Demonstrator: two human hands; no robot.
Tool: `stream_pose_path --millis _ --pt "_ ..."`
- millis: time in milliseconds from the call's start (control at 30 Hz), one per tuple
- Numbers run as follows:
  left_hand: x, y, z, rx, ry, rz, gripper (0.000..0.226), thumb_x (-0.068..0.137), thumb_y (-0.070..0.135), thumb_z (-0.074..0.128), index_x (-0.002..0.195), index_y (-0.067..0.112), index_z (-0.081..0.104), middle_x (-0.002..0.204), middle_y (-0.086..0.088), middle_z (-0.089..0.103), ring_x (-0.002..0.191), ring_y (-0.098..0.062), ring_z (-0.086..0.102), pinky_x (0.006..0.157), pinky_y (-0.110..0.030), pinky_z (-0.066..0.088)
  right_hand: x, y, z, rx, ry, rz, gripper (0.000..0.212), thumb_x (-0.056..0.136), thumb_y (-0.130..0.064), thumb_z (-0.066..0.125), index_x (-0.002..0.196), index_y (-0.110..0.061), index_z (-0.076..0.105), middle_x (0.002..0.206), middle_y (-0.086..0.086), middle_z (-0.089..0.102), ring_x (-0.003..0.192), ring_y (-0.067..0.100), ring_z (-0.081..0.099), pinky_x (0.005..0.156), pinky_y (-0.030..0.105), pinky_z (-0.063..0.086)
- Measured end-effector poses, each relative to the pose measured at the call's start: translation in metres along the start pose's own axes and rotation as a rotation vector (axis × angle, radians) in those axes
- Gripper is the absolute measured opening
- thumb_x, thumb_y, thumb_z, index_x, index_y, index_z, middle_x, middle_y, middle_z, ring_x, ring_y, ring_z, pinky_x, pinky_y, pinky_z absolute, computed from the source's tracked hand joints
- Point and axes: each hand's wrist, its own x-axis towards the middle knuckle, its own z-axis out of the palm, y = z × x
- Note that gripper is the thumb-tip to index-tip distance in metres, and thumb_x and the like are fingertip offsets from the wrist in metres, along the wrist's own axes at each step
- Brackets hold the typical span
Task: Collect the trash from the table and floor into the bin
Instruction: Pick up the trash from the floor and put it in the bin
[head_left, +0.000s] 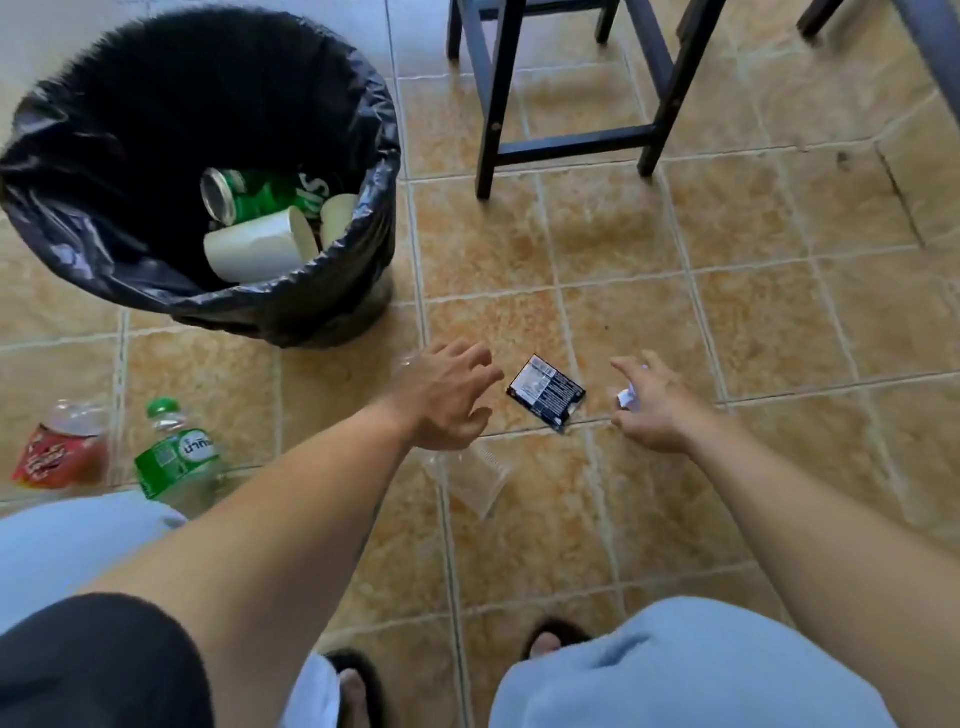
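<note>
Crouched over the tiled floor, both arms out and down.

Left hand: fingers spread wide, palm down, holding nothing. It hangs just left of the dark packet, fingertips nearly at the packet's near-left corner but not touching that I can see.

Right hand: partly curled, fingers loose, with a small white paper scrap at the palm side. Cannot tell whether I have it pinched or whether it lies on the floor just under the fingers.

Dark packet: flat on the tile, between my two hands, its label side up. It sits turned like a diamond, the long axis running from upper left to lower right, so one corner points toward each hand. Left hand is the nearer of the two by a little.

Bin: black liner, up and to the left, on the left hand's side. A green can and paper cups are already inside.

Other trash on the floor: a clear plastic cup lying on its side right below my left wrist; a green-label bottle and a red-label bottle well off to the left, near my knee.

Judgement: the packet goes to the left hand, a short reach right, then a sweep back toward the bin on that same side.
</note>
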Motion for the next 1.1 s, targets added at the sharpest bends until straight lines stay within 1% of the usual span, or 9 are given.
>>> stream_pose_path --millis 167,400,533,633,700,767,867,967,1100 --pt "-0.013 -0.012 0.011 0.036 -0.006 -0.02 0.068 0.07 0.039 0.053 0.136 0.022 0.056 0.14 -0.009 0.052 0.128 -0.031 0.048 0.11 -0.047 0.031 0.012 -0.005 0.043 -0.102 0.045 -0.028 0.038 0.092 -0.022 0.05 0.129 -0.015 0.048 0.145 0.007 0.032 0.127 0.033 0.046 0.095 0.04 0.045" --pt "-0.023 -0.038 0.017 0.014 -0.133 -0.287 0.086 0.075 0.041 0.057 0.155 0.028 0.028 0.162 -0.012 0.014 0.149 -0.035 0.01 0.115 -0.066 0.012 0.023 -0.044 0.029 -0.197 0.197 -0.161 0.015 0.09 -0.015 0.05 0.102 -0.012 0.057 0.111 0.008 0.053 0.104 0.032 0.054 0.075 0.035 0.039" --pt "-0.023 -0.04 0.025 -0.094 -0.146 -0.372 0.087 0.074 0.041 0.055 0.155 0.03 0.026 0.164 -0.009 0.007 0.151 -0.034 0.003 0.114 -0.069 0.012 0.026 -0.074 0.036 -0.231 0.253 -0.233 0.028 0.083 -0.022 0.051 0.111 -0.016 0.05 0.117 0.008 0.051 0.104 0.03 0.046 0.079 0.037 0.039" --pt "-0.026 -0.035 0.031 -0.152 -0.156 -0.392 0.087 0.075 0.037 0.056 0.155 0.028 0.025 0.164 -0.008 0.007 0.148 -0.035 0.012 0.116 -0.058 0.021 0.031 -0.08 0.053 -0.244 0.085 -0.173 0.057 0.08 -0.037 0.059 0.131 -0.028 0.036 0.144 0.006 0.027 0.125 0.033 0.033 0.092 0.046 0.042" --pt "-0.027 -0.03 0.032 -0.186 -0.15 -0.395 0.086 0.076 0.035 0.056 0.155 0.026 0.024 0.164 -0.008 0.009 0.146 -0.036 0.017 0.114 -0.052 0.026 0.034 -0.075 0.062 -0.27 0.012 -0.144 0.07 0.079 -0.044 0.066 0.136 -0.034 0.028 0.15 0.005 0.014 0.128 0.034 0.029 0.093 0.049 0.046" --pt "-0.029 -0.026 0.032 -0.216 -0.141 -0.397 0.084 0.079 0.035 0.055 0.156 0.025 0.023 0.163 -0.009 0.01 0.146 -0.037 0.017 0.114 -0.05 0.026 0.037 -0.068 0.067 -0.374 0.044 -0.155 0.079 0.079 -0.042 0.071 0.142 -0.033 0.024 0.151 0.006 0.015 0.127 0.035 0.033 0.09 0.046 0.051" --pt "-0.034 -0.027 0.027 -0.268 -0.127 -0.422 0.081 0.085 0.04 0.058 0.156 0.026 0.022 0.163 -0.007 0.009 0.148 -0.036 0.013 0.117 -0.048 0.026 0.037 -0.067 0.076 -0.503 0.108 -0.203 0.074 0.086 -0.027 0.065 0.148 -0.023 0.025 0.144 0.01 0.027 0.118 0.034 0.041 0.082 0.039 0.053" --pt "-0.039 -0.032 0.023 -0.283 -0.085 -0.429 0.079 0.087 0.046 0.062 0.154 0.026 0.024 0.16 -0.005 0.012 0.147 -0.034 0.015 0.115 -0.046 0.03 0.03 -0.076 0.083 -0.539 0.075 -0.199 0.068 0.081 -0.017 0.065 0.139 -0.018 0.029 0.134 0.012 0.031 0.109 0.032 0.046 0.074 0.034 0.047" --pt "-0.041 -0.035 0.018 -0.248 0.003 -0.408 0.077 0.087 0.054 0.061 0.152 0.026 0.032 0.16 -0.004 0.016 0.146 -0.03 0.02 0.117 -0.044 0.03 0.021 -0.086 0.07 -0.351 0.096 -0.175 0.051 0.075 -0.015 0.061 0.119 -0.016 0.036 0.121 0.009 0.032 0.096 0.03 0.04 0.072 0.035 0.043"
